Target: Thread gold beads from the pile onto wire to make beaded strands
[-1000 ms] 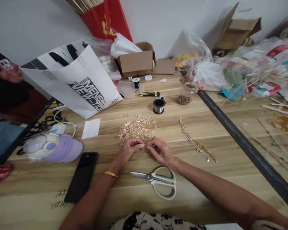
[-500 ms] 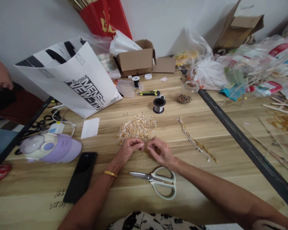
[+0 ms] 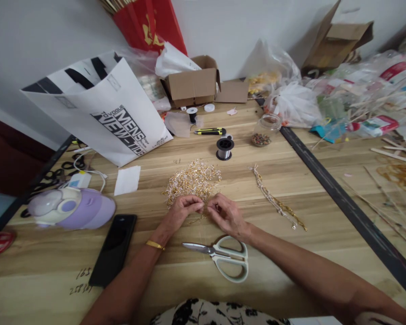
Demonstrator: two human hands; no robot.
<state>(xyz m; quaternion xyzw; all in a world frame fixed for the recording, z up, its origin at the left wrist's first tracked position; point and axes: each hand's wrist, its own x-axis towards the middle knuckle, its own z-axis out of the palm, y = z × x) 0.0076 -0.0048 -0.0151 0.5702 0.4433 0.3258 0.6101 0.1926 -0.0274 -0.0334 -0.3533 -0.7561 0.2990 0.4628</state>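
My left hand (image 3: 186, 206) is closed in a pinch at the near edge of a heap of small gold and silver pieces (image 3: 192, 178). Close by on its right, my right hand (image 3: 226, 214) is pinched too, fingertips facing the left ones. Whatever the fingers hold is too small to name. Below them a short gold chain (image 3: 196, 220) seems to lie or hang. Scissors (image 3: 219, 253) with pale handles rest slightly open on the table, nearer to me. Gold and silver chains (image 3: 274, 196) lie in a bundle to the right.
A black phone (image 3: 113, 250) and a purple bottle (image 3: 84, 209) lie at left, beneath a white paper bag (image 3: 122, 117). Farther back are a wire spool (image 3: 224, 149), a utility knife (image 3: 209, 131), a jar of beads (image 3: 265, 131) and a cardboard box (image 3: 192, 85). A dark strip (image 3: 341, 198) crosses the right side.
Another person's arm and hand, at the far left before, are gone from view. My two hands stay almost in the same place, still pinched.
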